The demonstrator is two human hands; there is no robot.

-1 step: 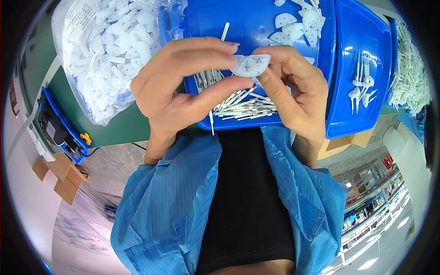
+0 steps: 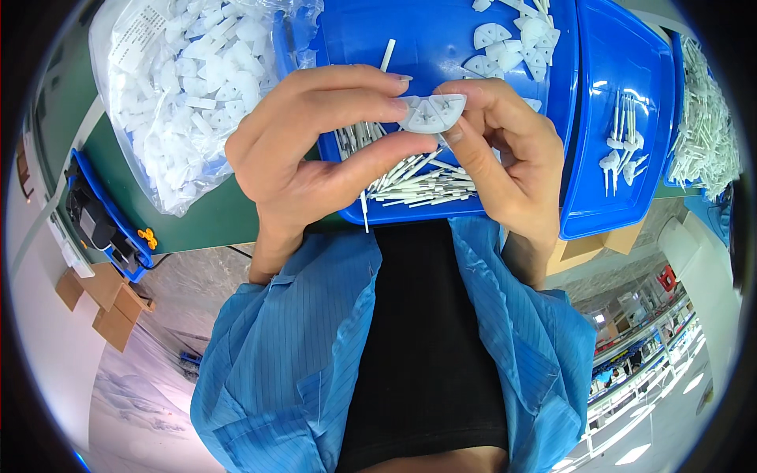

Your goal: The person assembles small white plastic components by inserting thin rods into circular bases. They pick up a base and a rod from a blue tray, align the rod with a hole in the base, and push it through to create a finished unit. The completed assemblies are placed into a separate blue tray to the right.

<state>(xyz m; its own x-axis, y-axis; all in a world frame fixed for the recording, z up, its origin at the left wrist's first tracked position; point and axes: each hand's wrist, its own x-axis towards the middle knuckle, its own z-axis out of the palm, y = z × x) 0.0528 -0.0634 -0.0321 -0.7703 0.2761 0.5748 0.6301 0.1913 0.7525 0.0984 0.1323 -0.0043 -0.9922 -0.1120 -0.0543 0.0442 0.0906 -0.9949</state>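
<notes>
Both hands meet over a blue tray (image 2: pixel 371 47), holding a white fan-shaped plastic piece (image 2: pixel 430 118) with small holes. My left hand (image 2: pixel 315 138) grips the piece's left side with curved fingers and the thumb below. Its right end is pinched between the thumb and index finger of my right hand (image 2: pixel 509 150). Beneath the hands lies a pile of thin white sticks (image 2: pixel 426 189), partly hidden by them. Loose white fan-shaped pieces (image 2: pixel 505 47) rest at the tray's far right.
A clear plastic bag (image 2: pixel 189 102) full of white pieces lies at the left on the green table (image 2: pixel 209 217). To the right, a second blue tray (image 2: pixel 599 189) holds several pieces with sticks (image 2: pixel 623 142). Many more sticks (image 2: pixel 704 118) fill a far-right container.
The white piece has tilted slightly between my fingers, showing more of its holed face. Both hands have stayed nearly in place.
</notes>
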